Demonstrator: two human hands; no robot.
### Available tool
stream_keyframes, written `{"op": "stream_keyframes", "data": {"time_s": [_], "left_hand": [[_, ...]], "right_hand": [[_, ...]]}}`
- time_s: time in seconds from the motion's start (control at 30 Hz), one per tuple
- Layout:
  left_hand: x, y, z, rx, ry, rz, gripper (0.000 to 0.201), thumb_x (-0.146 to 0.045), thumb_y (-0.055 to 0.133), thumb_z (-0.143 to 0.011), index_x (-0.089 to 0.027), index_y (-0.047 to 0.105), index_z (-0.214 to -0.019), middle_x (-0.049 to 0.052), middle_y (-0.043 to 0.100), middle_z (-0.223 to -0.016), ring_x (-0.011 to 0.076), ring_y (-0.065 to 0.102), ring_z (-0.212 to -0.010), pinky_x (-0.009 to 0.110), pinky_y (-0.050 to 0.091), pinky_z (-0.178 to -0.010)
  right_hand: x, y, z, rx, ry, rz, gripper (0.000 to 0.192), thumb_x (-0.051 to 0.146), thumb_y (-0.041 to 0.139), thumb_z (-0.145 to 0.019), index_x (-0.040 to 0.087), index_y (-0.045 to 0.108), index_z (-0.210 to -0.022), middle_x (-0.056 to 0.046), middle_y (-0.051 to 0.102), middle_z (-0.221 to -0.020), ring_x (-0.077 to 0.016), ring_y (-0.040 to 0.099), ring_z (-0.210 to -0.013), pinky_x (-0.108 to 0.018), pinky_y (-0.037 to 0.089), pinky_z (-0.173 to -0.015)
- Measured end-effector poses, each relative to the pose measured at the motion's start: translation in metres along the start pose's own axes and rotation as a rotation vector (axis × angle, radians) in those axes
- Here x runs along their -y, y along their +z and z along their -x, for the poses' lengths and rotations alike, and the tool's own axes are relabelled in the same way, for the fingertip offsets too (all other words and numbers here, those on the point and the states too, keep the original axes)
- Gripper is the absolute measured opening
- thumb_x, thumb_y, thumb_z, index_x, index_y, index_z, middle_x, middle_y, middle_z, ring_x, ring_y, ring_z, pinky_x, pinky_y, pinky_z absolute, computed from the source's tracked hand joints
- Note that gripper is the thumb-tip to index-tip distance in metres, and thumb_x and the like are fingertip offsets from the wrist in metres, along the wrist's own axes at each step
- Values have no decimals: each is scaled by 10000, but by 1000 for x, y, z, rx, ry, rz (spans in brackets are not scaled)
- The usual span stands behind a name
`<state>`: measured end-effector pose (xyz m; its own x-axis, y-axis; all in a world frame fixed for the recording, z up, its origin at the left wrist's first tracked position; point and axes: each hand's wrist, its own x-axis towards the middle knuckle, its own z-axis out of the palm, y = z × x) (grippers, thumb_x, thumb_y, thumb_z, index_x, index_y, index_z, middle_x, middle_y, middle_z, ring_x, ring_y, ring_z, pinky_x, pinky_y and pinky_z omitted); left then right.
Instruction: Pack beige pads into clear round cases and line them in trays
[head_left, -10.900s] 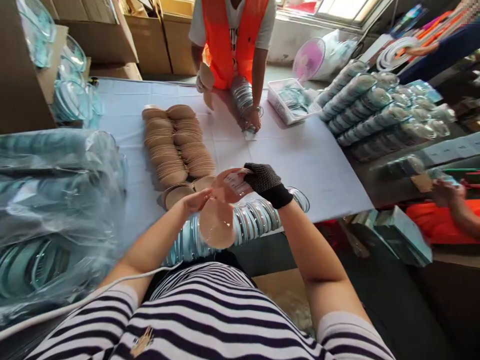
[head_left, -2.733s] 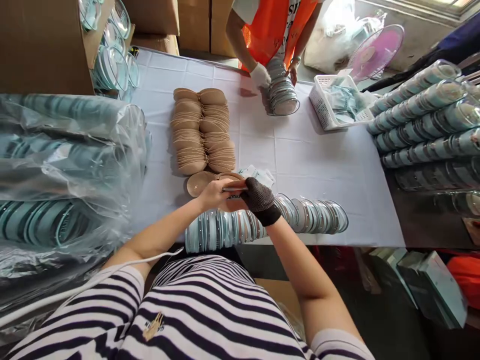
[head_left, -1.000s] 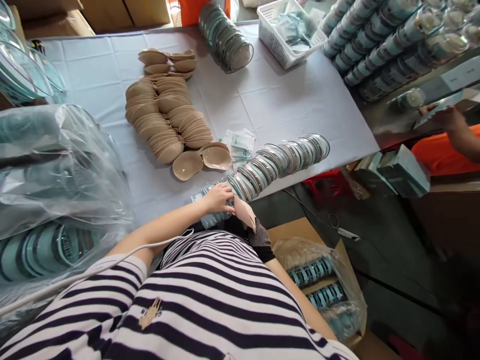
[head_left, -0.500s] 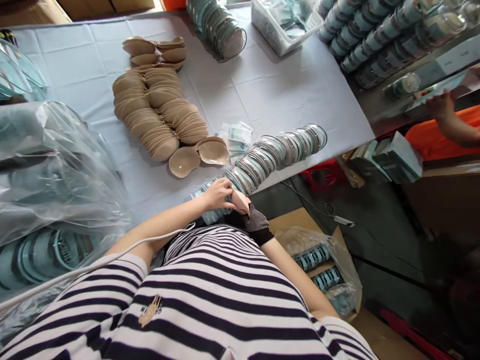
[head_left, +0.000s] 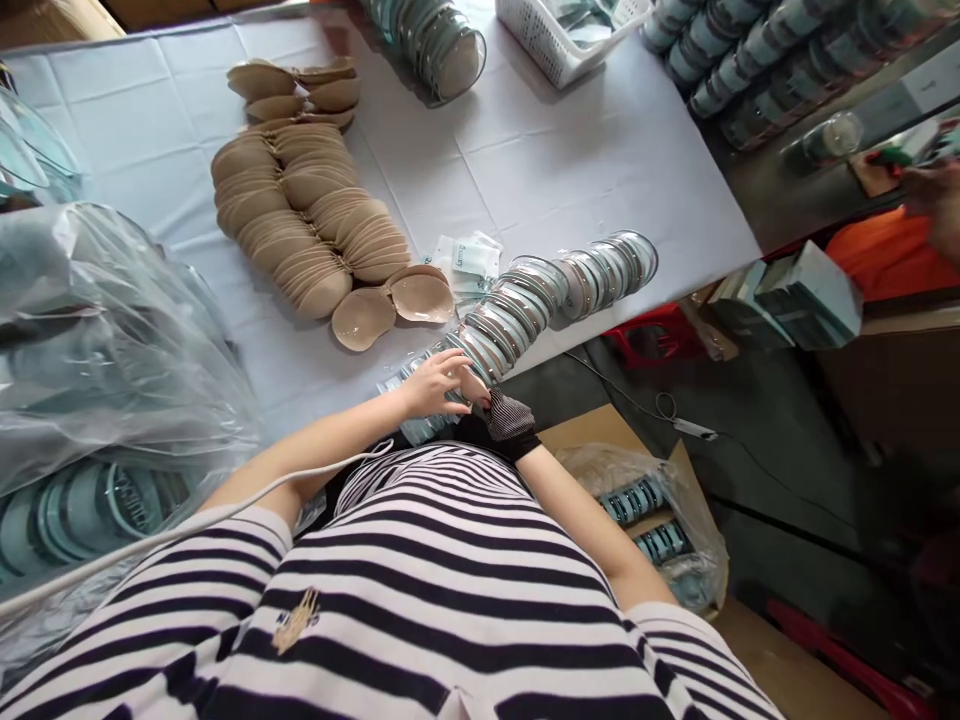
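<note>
Close to my waist at the table's front edge, my left hand [head_left: 436, 384] is bare, with its curved fingers and thumb around the near side of a beige bra cup [head_left: 474, 386]. My right hand [head_left: 510, 414], in a dark patterned glove, grips the cup's other side; its fingertips are mostly hidden. Just beyond my hands, a row of clear round cases [head_left: 517, 310] runs along the edge to the right. A joined pair of glossy beige bra cups [head_left: 363, 320] lies face up left of the row. Behind it is a long nested stack of bra cups [head_left: 307, 215].
Small white printed packets [head_left: 474, 258] lie by the cases. A white basket [head_left: 555, 45] and more round cases [head_left: 450, 50] stand at the back. Plastic-wrapped goods [head_left: 97, 340] crowd the left. An open carton [head_left: 645, 520] sits low right; a co-worker's hand [head_left: 937, 205] shows far right.
The beige cup has turned and shows less between my hands. My left fingers have spread a little. The view has shifted slightly, and the co-worker's hand has moved.
</note>
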<state>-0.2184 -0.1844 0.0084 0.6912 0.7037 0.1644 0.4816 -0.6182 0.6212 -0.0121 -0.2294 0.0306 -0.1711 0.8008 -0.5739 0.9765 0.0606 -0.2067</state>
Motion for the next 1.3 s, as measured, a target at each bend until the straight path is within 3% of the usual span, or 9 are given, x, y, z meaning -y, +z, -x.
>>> {"op": "stream_keyframes", "data": {"time_s": [0.1,0.4,0.6,0.77,0.87,1.03,1.17,1.3], "left_hand": [[0,0,-2,28,3,6,412,-571,718,-757,-191,737,-915,134,578,-1329,353,432,-1332,535,372,-1107],[5,0,-2,28,16,91,367,-519,744,-750,-218,738,-960,127,605,-1290,331,480,-1294,524,392,-1086],[5,2,-3,12,32,64,322,-511,712,-781,-192,716,-829,132,613,-1283,328,488,-1287,523,392,-1077],[2,-2,-3,26,12,72,310,-498,714,-775,-199,715,-858,128,587,-1311,330,469,-1293,531,371,-1092],[2,-5,-3,54,1,65,314,-502,689,-790,-209,718,-896,124,596,-1272,314,490,-1241,520,371,-1089],[2,-6,-5,86,18,51,324,-526,638,-818,-210,704,-842,112,647,-1067,266,546,-1037,472,429,-998],[1,-7,-8,91,25,56,233,-409,554,-907,-221,692,-911,87,656,-987,237,547,-1028,420,436,-981],[1,-6,-9,71,-44,0,233,-347,510,-939,-220,665,-1059,86,638,-990,228,538,-1008,403,432,-968]], "right_hand": [[9,-7,-12,10,-101,7,433,399,388,-992,183,507,-1348,-131,681,-1189,-221,661,-1011,-268,443,-823],[18,-16,-8,8,-146,-8,414,387,396,-991,154,532,-1305,-150,669,-1205,-227,654,-1026,-267,453,-837],[8,-3,-13,7,-43,14,349,381,389,-993,152,608,-1141,-135,711,-1065,-224,676,-938,-265,449,-778],[2,14,-16,11,-99,-9,402,376,376,-996,182,546,-1304,-116,680,-1185,-216,664,-989,-268,452,-818],[1,16,-20,-5,-116,-13,410,355,348,-1007,176,556,-1312,-123,651,-1254,-222,636,-1083,-272,443,-887],[8,13,-33,68,-125,5,426,397,519,-931,140,593,-1263,-158,697,-1135,-257,668,-1016,-312,477,-860],[14,6,-33,125,-28,-49,314,337,555,-910,141,667,-1129,-167,715,-1056,-257,685,-989,-314,493,-832],[16,1,-26,155,64,-87,345,330,408,-985,180,617,-1215,-151,705,-1094,-229,688,-978,-306,506,-800]]}}
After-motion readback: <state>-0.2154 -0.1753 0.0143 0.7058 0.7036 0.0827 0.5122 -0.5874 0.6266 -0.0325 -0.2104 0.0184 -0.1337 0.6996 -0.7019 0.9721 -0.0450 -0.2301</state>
